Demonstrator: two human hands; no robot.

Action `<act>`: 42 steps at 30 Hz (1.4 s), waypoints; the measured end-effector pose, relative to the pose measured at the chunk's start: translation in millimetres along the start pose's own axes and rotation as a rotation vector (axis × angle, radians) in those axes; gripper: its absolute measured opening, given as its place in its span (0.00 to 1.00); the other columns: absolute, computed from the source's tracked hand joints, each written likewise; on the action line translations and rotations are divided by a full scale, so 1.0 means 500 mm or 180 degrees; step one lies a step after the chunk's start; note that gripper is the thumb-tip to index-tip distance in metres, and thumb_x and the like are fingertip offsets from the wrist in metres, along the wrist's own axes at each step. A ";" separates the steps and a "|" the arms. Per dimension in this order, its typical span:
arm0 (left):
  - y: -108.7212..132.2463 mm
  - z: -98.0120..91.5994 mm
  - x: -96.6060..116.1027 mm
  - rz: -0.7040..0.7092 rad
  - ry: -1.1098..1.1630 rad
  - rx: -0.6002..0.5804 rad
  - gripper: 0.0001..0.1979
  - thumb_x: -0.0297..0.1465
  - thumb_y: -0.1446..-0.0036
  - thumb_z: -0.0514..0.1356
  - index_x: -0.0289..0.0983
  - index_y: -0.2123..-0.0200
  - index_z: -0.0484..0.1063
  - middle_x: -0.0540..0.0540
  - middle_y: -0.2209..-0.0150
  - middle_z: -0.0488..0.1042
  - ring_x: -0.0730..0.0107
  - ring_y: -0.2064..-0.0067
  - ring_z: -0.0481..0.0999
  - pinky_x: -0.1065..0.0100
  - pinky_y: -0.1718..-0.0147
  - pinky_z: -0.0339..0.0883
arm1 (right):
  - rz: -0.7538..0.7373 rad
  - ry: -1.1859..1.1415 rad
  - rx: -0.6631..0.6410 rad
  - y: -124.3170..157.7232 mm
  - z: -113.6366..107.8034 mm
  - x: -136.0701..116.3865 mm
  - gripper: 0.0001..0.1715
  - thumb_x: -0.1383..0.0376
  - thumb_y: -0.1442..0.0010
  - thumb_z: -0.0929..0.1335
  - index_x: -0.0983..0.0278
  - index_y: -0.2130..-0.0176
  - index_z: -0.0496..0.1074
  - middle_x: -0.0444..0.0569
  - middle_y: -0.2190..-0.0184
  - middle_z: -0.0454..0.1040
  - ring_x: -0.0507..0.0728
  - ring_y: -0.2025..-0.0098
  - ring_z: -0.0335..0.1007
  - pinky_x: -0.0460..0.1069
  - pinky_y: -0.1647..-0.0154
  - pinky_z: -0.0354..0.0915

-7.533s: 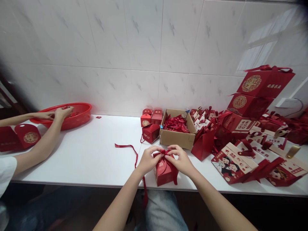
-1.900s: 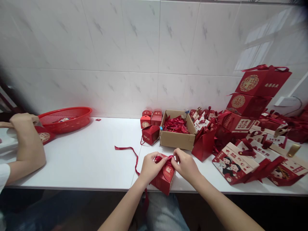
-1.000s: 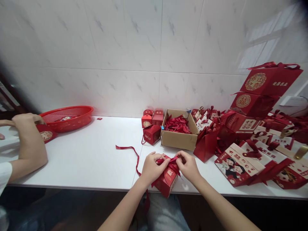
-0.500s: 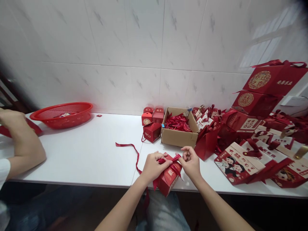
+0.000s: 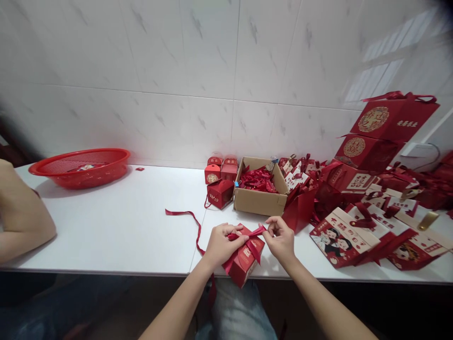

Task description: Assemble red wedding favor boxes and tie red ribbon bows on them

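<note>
A small red gift box point(image 5: 241, 267) sits at the table's front edge, tilted, its near end jutting past the edge. Across its top runs a red ribbon point(image 5: 254, 248) with a bow-like loop. My left hand point(image 5: 223, 245) lies over the box's left side, thumb and fingers closed on the ribbon near the knot. With thumb and forefinger, my right hand point(image 5: 279, 237) pinches a ribbon end on the right. Part of the knot is hidden by my left fingers. A long loose ribbon point(image 5: 197, 231) trails over the table at the left and hangs off the front.
Behind stands a cardboard box point(image 5: 260, 202) full of red ribbons, with small red boxes point(image 5: 220, 192) beside it. Stacked gift boxes point(image 5: 377, 151) and printed gift bags point(image 5: 345, 238) crowd the right. A red plastic basket point(image 5: 88, 177) and another person's arm point(image 5: 24, 217) are at left.
The view has shifted slightly, so most things appear a little further left. My hands keep hold of the ribbon in nearly the same pose. The other person's arm has drawn further left.
</note>
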State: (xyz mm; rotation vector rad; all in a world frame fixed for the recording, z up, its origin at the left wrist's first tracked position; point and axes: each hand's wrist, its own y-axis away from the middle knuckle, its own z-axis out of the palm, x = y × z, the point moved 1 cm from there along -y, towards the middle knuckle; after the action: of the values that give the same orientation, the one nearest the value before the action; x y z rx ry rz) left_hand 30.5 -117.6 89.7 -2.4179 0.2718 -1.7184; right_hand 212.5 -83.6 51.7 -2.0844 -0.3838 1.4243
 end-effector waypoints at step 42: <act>-0.027 -0.037 -0.004 0.0231 0.0474 -0.0588 0.18 0.42 0.41 0.51 0.35 0.71 0.71 0.46 0.68 0.70 0.66 0.63 0.69 0.68 0.60 0.63 | -0.0568 0.0247 -0.2277 -0.056 -0.001 -0.095 0.07 0.61 0.44 0.69 0.60 0.72 0.75 0.50 0.50 0.69 0.60 0.46 0.63 0.60 0.45 0.57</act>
State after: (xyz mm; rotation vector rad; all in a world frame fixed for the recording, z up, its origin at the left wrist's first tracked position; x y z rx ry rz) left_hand 13.3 -104.5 97.0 -2.3708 0.5537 -1.9212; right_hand 196.9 -86.9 104.4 -2.5509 -1.1513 1.1956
